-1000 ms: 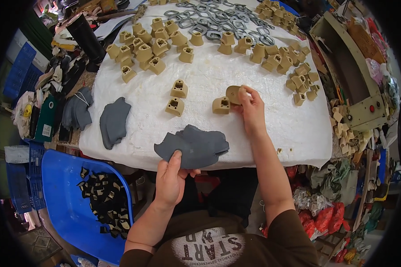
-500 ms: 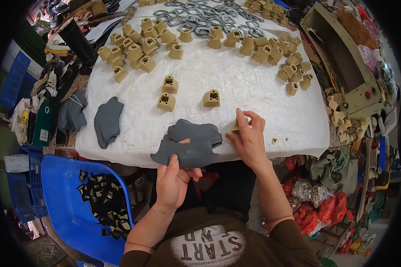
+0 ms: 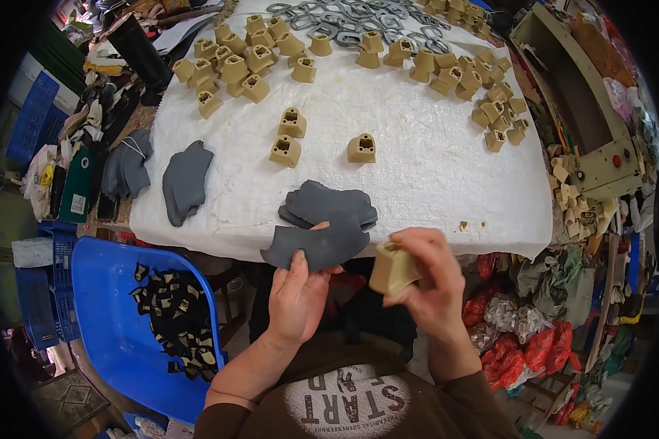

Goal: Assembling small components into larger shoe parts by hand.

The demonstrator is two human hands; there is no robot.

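Note:
My left hand pinches a curved grey leather-like piece at the table's front edge, thumb on top. Just behind it lies a small stack of similar grey pieces. My right hand grips a beige block shoe heel between thumb and fingers, held up in front of the table, a little right of the grey piece and apart from it. Farther back on the white sheet stand a lone heel and two others close together, one heel behind the other.
Clusters of beige heels fill the far side, with grey ring-shaped parts behind. More grey pieces lie at left. A blue tub with small black and beige parts stands lower left. Red plastic bags and a machine are right.
My right hand has lifted the heel off the sheet and brought it nearer to me. My left hand still holds the grey piece. The whole view has shifted slightly.

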